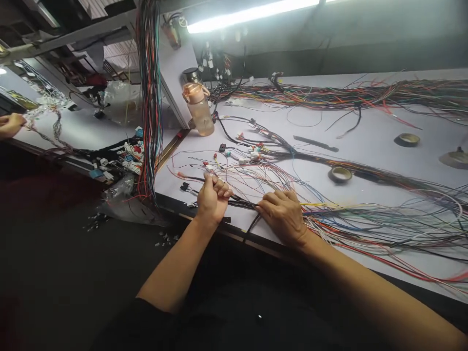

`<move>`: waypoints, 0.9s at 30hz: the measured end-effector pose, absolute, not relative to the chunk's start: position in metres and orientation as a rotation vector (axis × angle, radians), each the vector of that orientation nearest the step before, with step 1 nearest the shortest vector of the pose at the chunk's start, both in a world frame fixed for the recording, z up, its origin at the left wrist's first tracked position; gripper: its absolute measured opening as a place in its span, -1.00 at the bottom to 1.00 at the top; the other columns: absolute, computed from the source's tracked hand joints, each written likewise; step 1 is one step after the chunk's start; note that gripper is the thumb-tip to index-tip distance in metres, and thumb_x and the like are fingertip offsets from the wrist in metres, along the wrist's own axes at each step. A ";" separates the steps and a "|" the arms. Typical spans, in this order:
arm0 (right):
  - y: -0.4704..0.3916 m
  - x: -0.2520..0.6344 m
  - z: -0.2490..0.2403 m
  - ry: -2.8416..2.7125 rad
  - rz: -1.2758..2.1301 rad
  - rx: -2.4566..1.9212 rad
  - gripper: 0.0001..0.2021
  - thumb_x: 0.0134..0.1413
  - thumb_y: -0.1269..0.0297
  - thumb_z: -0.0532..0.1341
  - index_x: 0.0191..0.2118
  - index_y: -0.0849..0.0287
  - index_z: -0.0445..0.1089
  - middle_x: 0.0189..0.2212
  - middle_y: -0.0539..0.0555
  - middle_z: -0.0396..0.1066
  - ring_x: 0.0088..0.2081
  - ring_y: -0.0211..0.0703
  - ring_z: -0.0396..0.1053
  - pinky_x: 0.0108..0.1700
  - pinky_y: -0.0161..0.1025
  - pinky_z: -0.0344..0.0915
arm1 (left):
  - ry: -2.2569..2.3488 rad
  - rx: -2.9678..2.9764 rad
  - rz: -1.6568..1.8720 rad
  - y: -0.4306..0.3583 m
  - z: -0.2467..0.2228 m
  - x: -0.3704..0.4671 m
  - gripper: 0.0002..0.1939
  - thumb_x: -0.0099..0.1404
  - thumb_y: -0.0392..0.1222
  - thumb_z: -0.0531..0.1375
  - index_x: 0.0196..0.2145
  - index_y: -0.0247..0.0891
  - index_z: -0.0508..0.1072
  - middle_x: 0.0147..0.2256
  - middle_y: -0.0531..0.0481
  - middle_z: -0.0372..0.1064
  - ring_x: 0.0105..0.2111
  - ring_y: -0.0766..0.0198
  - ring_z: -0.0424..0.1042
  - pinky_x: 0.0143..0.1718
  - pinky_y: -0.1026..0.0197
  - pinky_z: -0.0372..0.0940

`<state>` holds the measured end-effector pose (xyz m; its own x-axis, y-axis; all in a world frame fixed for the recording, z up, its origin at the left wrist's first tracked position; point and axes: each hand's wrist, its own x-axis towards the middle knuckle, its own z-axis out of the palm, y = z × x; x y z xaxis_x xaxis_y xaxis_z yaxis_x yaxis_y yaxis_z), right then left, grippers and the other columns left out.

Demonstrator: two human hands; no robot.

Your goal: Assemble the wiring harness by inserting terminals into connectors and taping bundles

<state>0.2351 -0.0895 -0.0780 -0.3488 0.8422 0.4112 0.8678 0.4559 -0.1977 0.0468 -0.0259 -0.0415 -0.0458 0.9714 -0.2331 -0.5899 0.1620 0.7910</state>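
Note:
Along the front edge of the white bench lies a bundle of wires [242, 202], dark where it runs between my hands. My left hand [212, 199] is closed around its left part, fingers curled upward. Further right, my right hand [284, 213] grips the same bundle from above, thumb and fingertips pressed together. Loose coloured wires [351, 224] fan out to the right of it. A small black connector [185, 186] sits left of my left hand. Behind my hands, a second harness [307, 157] ends in several white, red and black connectors [255, 155].
Tape rolls [341, 174] and a flat dark strip [315, 143] lie on the bench. A bottle [201, 117] stands by the post, near hanging wires [148, 97]. A long wire bundle [329, 96] runs along the back. At far left is a co-worker's hand [10, 125].

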 end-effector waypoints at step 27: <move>-0.056 0.239 -0.061 -1.772 1.076 -1.306 -0.65 0.31 0.08 -0.01 -0.15 0.16 0.45 -0.26 0.09 0.54 -0.20 -0.16 0.46 -0.13 -0.23 0.31 | 0.763 0.493 1.476 -0.004 -0.018 0.040 -0.53 0.32 0.17 0.07 -0.54 -0.25 0.12 -0.69 0.24 -0.22 -0.74 0.50 -0.19 -0.73 0.40 -0.19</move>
<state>0.2394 -0.0557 -0.0612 -0.2678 0.9623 0.0466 0.4024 0.1557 -0.9021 0.0403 -0.0039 -0.0179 -0.0681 0.9859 -0.1532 -0.6951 0.0633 0.7161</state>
